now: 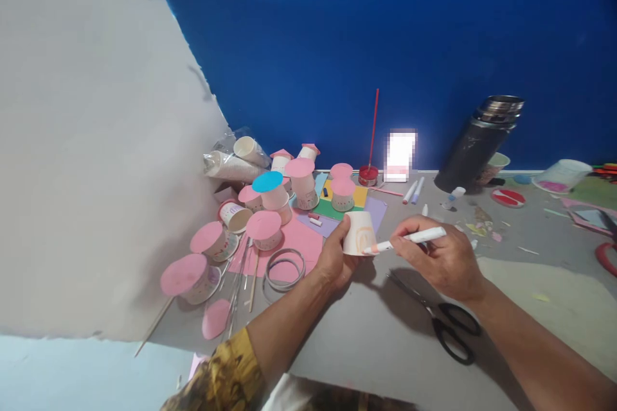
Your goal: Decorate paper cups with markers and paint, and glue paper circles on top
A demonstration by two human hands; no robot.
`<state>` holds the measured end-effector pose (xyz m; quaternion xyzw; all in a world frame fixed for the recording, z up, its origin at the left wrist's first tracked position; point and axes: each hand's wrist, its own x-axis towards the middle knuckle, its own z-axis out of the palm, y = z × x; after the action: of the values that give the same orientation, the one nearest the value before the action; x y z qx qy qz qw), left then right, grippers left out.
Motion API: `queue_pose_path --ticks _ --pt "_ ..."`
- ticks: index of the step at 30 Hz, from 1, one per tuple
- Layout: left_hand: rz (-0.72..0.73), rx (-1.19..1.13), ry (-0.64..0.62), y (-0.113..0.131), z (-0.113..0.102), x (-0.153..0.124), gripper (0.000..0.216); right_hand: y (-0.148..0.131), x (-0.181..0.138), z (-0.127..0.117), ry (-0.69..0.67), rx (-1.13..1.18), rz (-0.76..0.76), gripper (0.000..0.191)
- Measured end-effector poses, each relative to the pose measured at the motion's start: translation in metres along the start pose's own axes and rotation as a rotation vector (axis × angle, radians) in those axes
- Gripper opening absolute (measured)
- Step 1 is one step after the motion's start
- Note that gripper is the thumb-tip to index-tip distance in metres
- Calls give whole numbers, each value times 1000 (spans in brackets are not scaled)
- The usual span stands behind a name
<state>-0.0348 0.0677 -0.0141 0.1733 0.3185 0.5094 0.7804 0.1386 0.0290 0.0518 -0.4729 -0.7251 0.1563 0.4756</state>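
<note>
My left hand point(336, 255) is closed around a white paper cup point(355, 231), held upside down above the table. An orange outline, like an arch, is drawn on the cup's side. Pinched in my right hand point(443, 260) is a white marker pen point(419, 237), its orange tip touching the cup near the wide rim. Below my right hand lies a pair of scissors point(448, 327) with black handles. To the left stand several decorated paper cups topped with pink paper discs point(264, 228), one of them with a blue disc point(268, 181).
A dark thermos flask point(475, 144) stands at the back right, near two markers point(413, 191). Stacked paper cups in plastic point(234, 166) lie at the back left. A grey tape ring point(284, 270), sticks and coloured paper sheets point(308, 244) cover the left side. A blue wall closes off the back.
</note>
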Motion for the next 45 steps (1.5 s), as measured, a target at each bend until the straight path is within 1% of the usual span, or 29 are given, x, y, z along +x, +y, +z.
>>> queue_pose_path --ticks 4,9,14,18,20,22,25,27,29,31,35,37,39,41,43,45 --pt "-25 -14 -6 1 2 -1 37 0 1 -1 75 -11 -16 20" --pt "-30 -10 -5 3 4 -2 40 3 0 -2 3 -2 -25 21" --pt "-40 1 -25 3 4 -3 45 9 0 -4 120 -35 -29 22" --pt "-39 24 -17 2 0 0 44 11 -1 -5 131 -44 -36 20" --pt "1 68 -8 2 -3 2 42 10 -1 -5 137 -54 -36 19" --pt "78 121 -24 1 -5 4 40 9 0 -6 144 -68 -44 18" --pt "192 213 -105 2 -7 4 38 7 3 -9 163 -89 -64 17" --pt "228 297 -163 2 -8 4 41 7 6 -11 179 -91 -70 16" --pt "257 377 -188 2 -10 6 46 8 7 -12 187 -81 -59 16" --pt "313 453 -173 2 -13 8 49 9 9 -12 185 -67 -43 16" --pt "418 645 -121 3 -15 8 43 13 9 -12 180 -39 -17 15" --pt "448 765 -34 11 -10 3 42 14 10 -12 181 -20 -5 15" --pt "521 925 138 26 -4 -8 44 14 10 -14 184 -1 6 16" --pt "666 1107 368 49 0 -21 49 14 11 -15 189 7 22 17" --pt "865 1269 659 78 -3 -34 63 13 13 -17 191 13 45 18" --pt "990 1456 930 106 -10 -43 78 12 14 -18 196 29 68 19"
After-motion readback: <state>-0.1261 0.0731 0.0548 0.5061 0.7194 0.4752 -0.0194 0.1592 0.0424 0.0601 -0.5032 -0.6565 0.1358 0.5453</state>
